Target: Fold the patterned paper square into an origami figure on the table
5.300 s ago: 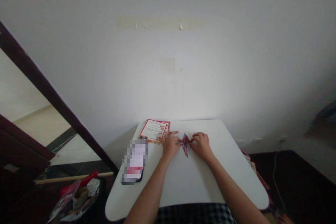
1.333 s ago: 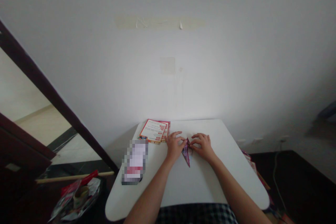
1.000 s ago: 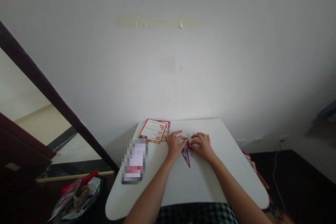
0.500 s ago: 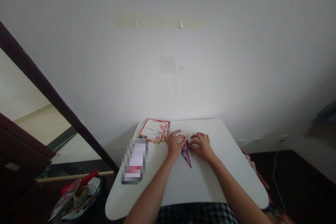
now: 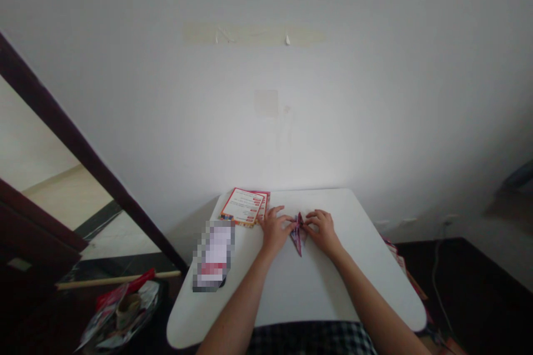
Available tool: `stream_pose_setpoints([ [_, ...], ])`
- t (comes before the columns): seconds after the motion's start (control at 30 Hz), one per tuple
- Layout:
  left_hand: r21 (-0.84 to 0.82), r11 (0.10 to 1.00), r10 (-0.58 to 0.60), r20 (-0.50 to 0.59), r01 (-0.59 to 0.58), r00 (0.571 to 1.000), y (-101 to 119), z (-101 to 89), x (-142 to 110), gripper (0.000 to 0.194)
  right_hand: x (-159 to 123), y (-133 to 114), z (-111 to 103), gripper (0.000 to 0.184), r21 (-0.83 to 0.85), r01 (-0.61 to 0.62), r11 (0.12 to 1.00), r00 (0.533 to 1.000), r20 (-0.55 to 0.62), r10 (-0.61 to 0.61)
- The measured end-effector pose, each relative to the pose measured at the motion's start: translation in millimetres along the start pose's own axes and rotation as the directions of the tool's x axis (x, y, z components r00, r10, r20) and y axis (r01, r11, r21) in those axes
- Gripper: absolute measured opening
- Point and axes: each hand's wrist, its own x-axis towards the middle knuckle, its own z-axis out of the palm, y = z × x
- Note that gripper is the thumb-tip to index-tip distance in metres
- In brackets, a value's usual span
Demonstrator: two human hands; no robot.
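Observation:
Between my hands is a small piece of folded paper (image 5: 298, 239), purple and pink with a printed pattern, pointed at its near end. My left hand (image 5: 275, 231) pinches its left side between thumb and forefinger. From the right, my right hand (image 5: 321, 229) grips the other edge with its fingertips. Part of the paper's upper half is hidden by the fingers. Just beyond my left hand lie printed sheets (image 5: 244, 205) with red borders, one overlapping another.
The white table (image 5: 303, 299) stands against a pale wall (image 5: 375, 94). A phone-like object (image 5: 214, 258), blurred out, lies on its left side. A bag of rubbish (image 5: 125, 316) is on the floor at left, near a wooden stick (image 5: 166, 274). A cable (image 5: 436, 272) hangs at right.
The folded paper has turned a little, its near tip shifting left and away from me, and its top end now shows between my hands. My left fingers have slid slightly lower on it.

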Motion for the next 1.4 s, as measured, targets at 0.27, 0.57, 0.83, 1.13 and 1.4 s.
stream_pose_setpoints([
  [0.27,0.068,0.998,0.007,0.073,-0.012,0.997,-6.0,-2.8,-0.1,0.011,0.7,3.6,1.8,0.017,0.028,0.000,1.000,0.998,-0.060,0.001],
  [0.57,0.113,0.993,0.017,0.053,-0.022,0.998,-5.7,-3.8,-1.5,0.011,-0.4,-0.3,-0.3,0.013,-0.025,0.012,1.000,1.000,-0.018,-0.012],
  [0.83,0.185,0.982,0.003,0.161,-0.033,0.987,-8.2,-18.0,1.2,0.009,-1.7,-5.2,-6.1,0.011,-0.034,-0.018,0.999,1.000,0.008,0.018],
  [1.13,0.177,0.982,0.028,0.171,-0.059,0.985,-2.5,-18.0,-1.3,0.013,-1.5,-12.1,-8.0,0.022,-0.066,-0.049,0.997,0.999,0.001,0.049],
  [1.4,0.150,0.986,0.048,0.179,-0.075,0.983,3.1,-15.4,-2.4,0.017,1.9,-17.6,-9.4,0.015,-0.092,-0.096,0.991,0.994,0.050,0.101],
])
